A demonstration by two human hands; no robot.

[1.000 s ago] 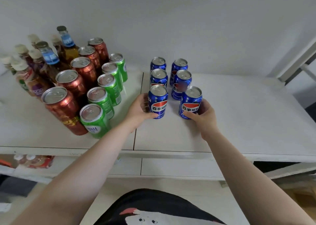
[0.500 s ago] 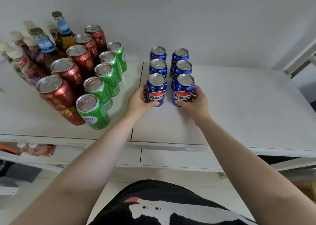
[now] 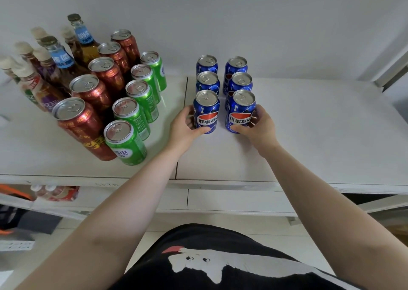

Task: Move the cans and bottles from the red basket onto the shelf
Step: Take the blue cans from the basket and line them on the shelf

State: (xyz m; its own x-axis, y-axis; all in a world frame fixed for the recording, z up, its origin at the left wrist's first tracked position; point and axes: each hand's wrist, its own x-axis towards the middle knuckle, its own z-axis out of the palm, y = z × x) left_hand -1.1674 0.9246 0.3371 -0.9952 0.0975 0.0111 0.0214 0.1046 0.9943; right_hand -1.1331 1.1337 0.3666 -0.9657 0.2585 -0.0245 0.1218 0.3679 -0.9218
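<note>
Two columns of blue cola cans stand on the white shelf. My left hand wraps the front left blue can, thumb under its front. My right hand wraps the front right blue can. Both cans stand upright on the shelf, close behind them the middle cans and the rear cans. The red basket is not in view.
Left of the blue cans stand a row of green cans, a row of red-brown cans and several bottles by the wall. A lower shelf runs below, with packaged bottles at its left.
Both hands pushed the two front blue cans back toward the wall, and the right can moved left into line with its column. My view shifted a little.
</note>
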